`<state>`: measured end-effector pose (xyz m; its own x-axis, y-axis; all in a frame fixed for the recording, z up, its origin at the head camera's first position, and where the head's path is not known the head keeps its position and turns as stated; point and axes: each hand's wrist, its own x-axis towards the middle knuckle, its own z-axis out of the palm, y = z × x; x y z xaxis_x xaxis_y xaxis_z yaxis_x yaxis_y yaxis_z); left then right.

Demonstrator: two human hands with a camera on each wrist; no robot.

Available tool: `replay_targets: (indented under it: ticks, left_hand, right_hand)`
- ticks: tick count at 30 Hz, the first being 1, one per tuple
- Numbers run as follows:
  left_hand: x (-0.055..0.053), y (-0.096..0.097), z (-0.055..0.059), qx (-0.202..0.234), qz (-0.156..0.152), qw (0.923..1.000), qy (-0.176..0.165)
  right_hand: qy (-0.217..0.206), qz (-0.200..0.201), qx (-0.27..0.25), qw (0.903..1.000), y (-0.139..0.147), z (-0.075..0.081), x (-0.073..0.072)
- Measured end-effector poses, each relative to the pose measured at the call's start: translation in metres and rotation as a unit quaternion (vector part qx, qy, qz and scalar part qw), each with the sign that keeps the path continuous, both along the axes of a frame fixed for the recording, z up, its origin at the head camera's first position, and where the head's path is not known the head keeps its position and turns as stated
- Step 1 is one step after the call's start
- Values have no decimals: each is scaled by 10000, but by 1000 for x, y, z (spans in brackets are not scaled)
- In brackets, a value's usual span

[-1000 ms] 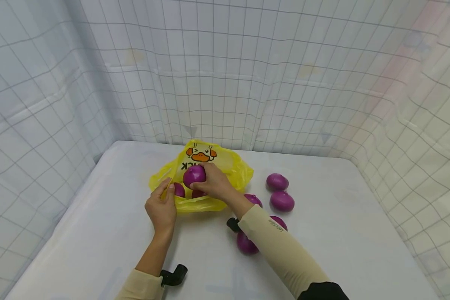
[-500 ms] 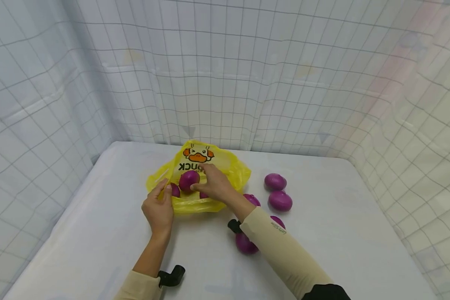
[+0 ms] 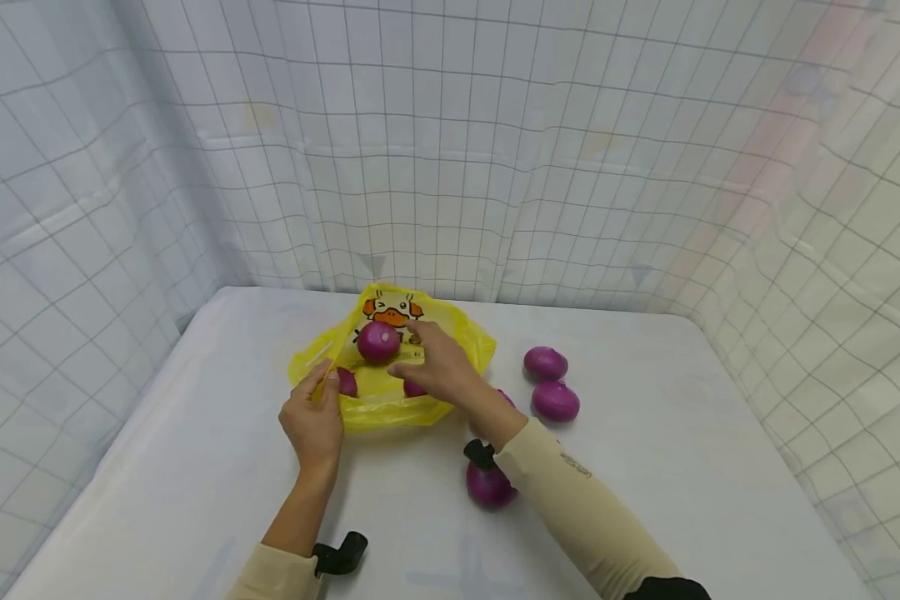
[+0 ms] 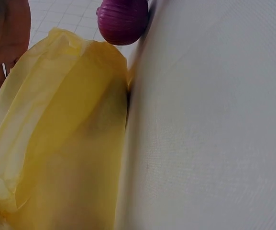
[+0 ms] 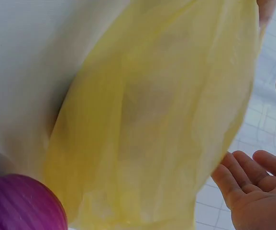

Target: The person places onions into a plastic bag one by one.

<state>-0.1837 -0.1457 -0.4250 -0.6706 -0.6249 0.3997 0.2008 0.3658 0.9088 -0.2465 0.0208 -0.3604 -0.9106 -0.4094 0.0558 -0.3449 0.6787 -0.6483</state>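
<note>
A yellow plastic bag (image 3: 375, 408) with a printed duck lies on the table, its mouth toward me. My left hand (image 3: 313, 421) pinches the bag's left edge between thumb and fingers. Inside sits a red onion (image 3: 378, 342) in front of the duck print, with another onion (image 3: 347, 382) by my left fingers and a third onion (image 3: 413, 388) partly behind the bag's front edge. My right hand (image 3: 441, 364) is over the bag's right part, thumb and fingers spread apart, holding nothing; the onion in the middle lies just left of its fingertips. In the right wrist view its fingers (image 5: 252, 175) are beside the bag.
Two red onions, a rear onion (image 3: 545, 364) and a front onion (image 3: 556, 402), lie right of the bag. Another onion (image 3: 489, 485) sits near my right wrist, with more partly hidden under that forearm. A white gridded curtain (image 3: 420, 167) surrounds the white table (image 3: 645, 467).
My right hand has let go of the onion it held and drawn slightly right. That onion now rests farther back in the bag. The left hand keeps its pinch on the edge.
</note>
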Motion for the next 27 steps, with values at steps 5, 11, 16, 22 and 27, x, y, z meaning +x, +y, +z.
replay_targets:
  ticks: [5,11,16,22,27]
  left_hand:
    - [0,-1,1,-15,41,10000,39]
    - [0,-1,0,9,27,10000,26]
    - [0,-2,0,20,18,10000,22]
    - [0,-3,0,-8,0,10000,2]
    - [-1,-3,1,6,-57,10000,1]
  right_hand:
    - [97,-13,-176,9998,10,6,4]
    - [215,-58,-482,9986,26,10,8]
    - [399,-207,-668,9968,41,11,8]
    - [303,-547,-750,9952,60,11,7]
    - [276,-710,-906,9930,77,11,9]
